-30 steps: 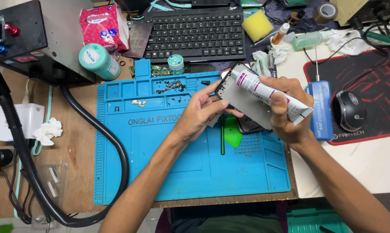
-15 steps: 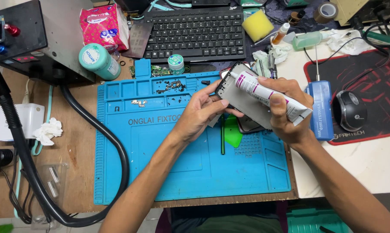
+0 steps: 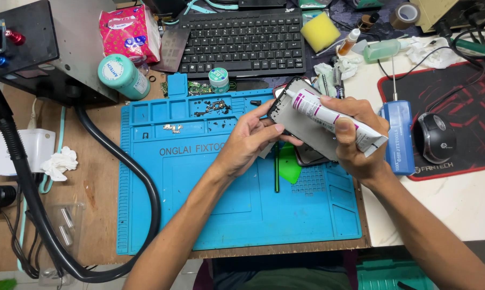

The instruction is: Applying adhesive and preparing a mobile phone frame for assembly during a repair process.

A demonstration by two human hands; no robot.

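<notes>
Two hands work above one blue silicone repair mat (image 3: 226, 209) on the table (image 3: 468, 209). The left hand (image 3: 250, 140) grips the lower left edge of one grey phone panel (image 3: 307, 128), fingers (image 3: 264, 110) closed on its rim; the panel is held tilted above the mat's upper right part. The right hand (image 3: 355, 137) is wrapped around one white glue tube (image 3: 334, 117) with purple markings, fingers clamped on its body, the nozzle end touching the panel's upper left corner. Under the hands lie one green pry pick (image 3: 290, 164) and one thin dark rod (image 3: 277, 169) on the mat. Small screws and parts (image 3: 213, 107) sit in the mat's upper compartments. Behind the mat: one black keyboard (image 3: 242, 40), one yellow sponge (image 3: 321, 31), one small round tin (image 3: 219, 79), one teal-capped canister (image 3: 121, 75) and one pink tissue pack (image 3: 128, 32). To the right: one blue tool case (image 3: 398, 137), just beside the right hand, and one black mouse (image 3: 435, 137) on one red-edged mouse pad (image 3: 468, 102). One black hose (image 3: 119, 161) curves along the mat's left side.
</notes>
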